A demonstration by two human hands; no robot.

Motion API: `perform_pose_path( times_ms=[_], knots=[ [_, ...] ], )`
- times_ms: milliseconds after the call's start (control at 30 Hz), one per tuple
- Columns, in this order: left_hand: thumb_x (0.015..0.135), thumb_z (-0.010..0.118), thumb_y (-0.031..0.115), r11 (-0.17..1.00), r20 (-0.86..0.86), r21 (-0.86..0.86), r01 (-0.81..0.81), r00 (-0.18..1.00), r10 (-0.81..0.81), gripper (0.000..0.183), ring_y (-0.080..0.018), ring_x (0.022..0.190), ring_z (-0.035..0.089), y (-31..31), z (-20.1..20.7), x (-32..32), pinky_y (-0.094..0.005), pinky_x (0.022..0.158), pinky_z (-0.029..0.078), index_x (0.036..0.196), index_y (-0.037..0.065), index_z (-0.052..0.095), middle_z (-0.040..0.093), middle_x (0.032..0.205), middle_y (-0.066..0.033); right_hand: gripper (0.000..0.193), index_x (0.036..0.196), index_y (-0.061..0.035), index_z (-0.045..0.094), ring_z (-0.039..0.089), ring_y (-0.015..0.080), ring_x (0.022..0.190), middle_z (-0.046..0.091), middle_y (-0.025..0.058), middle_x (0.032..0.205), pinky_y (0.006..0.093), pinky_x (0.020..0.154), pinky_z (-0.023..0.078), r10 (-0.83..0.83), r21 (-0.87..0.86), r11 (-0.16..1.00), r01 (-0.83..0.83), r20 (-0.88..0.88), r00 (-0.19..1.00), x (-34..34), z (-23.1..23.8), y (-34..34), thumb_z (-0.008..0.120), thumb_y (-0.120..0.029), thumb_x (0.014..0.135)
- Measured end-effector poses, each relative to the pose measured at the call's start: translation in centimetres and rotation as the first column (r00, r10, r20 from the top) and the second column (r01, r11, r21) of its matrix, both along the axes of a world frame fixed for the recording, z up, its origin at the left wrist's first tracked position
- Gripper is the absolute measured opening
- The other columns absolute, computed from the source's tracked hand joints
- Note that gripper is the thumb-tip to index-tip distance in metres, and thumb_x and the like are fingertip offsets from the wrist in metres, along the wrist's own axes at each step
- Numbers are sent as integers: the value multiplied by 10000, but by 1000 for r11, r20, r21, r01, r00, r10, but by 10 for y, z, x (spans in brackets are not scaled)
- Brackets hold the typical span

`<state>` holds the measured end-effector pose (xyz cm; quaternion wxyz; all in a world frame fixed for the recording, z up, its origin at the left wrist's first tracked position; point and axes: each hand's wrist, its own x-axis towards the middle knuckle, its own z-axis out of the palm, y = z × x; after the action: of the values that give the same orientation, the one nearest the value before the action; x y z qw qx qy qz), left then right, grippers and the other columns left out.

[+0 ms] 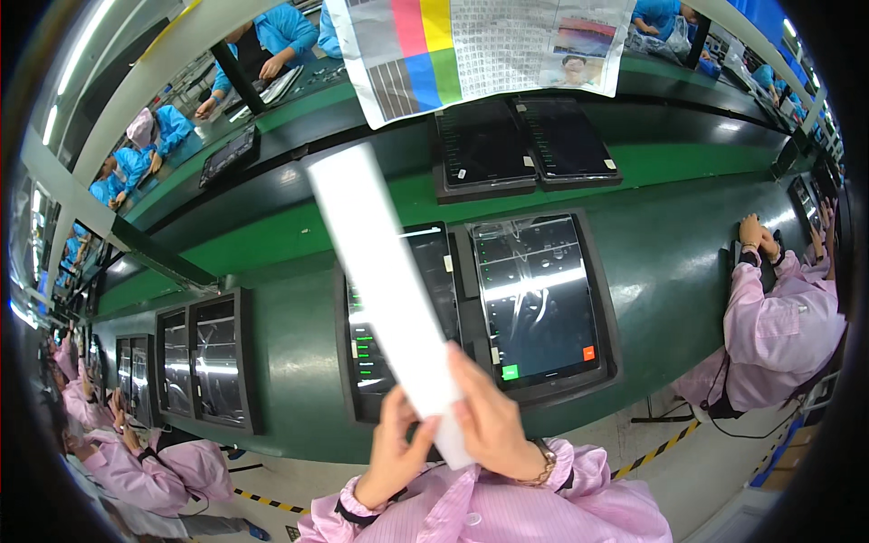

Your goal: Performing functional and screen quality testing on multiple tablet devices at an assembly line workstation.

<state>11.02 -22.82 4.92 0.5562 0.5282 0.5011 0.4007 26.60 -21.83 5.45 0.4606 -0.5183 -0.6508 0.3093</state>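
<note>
A green worktop [299,344] runs across the view. On it, 2 tablets lie in dark trays: the lit tablet [534,299] and, just left of it, a second tablet [398,317] partly hidden by a long white strip [385,271]. The strip rises tilted up-left over that tablet. The left hand [398,448] and the right hand [493,425] both pinch the strip's lower end
</note>
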Motion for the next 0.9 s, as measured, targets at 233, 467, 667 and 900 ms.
perform_pose_path(
  times_ms=[233, 467, 667, 900],
  knots=[
    [931, 481, 105, 854, -240, 312, -416, 835, 494, 426, -210, 980, 545, 7, -12, -145, -305, 858, 426, 1313, -41, 363, 561, 1125, -147, 217, 1080, -7, 579, 568, 320, 921, 594, 164, 1005, 391, 809, 456, -372, 87, 928, 363, 318, 872, 72, -2, 13, 490, -97, 903],
    [880, 524, 81, 889, -705, 456, -35, 596, 385, 428, -346, 1107, 455, 9, -32, -172, -386, 945, 369, 1270, -42, 398, 482, 1188, -223, 307, 1121, 53, 506, 516, 393, 946, 537, 219, 1016, 415, 819, 428, -360, -53, 862, 504, 635, 683, 176, -48, 7, 527, -150, 892],
    [959, 448, 362, 940, -34, -255, -225, 974, 224, 524, -240, 1127, 490, 59, -47, -114, -371, 966, 373, 1306, -29, 404, 482, 1294, -149, 290, 1024, 67, 498, 512, 331, 938, 510, 202, 1013, 368, 853, 400, -395, -254, 838, 483, 327, 858, 198, -91, 20, 471, -210, 941],
    [971, 265, 513, 902, 289, -432, -18, 944, 157, 653, -172, 1156, 475, 115, -28, -100, -301, 973, 378, 1272, -33, 460, 519, 1274, -115, 237, 958, -51, 442, 490, 116, 865, 515, 49, 903, 282, 802, 419, -380, -497, 858, 133, -438, 815, 189, -71, 16, 456, -287, 970]
  ],
)
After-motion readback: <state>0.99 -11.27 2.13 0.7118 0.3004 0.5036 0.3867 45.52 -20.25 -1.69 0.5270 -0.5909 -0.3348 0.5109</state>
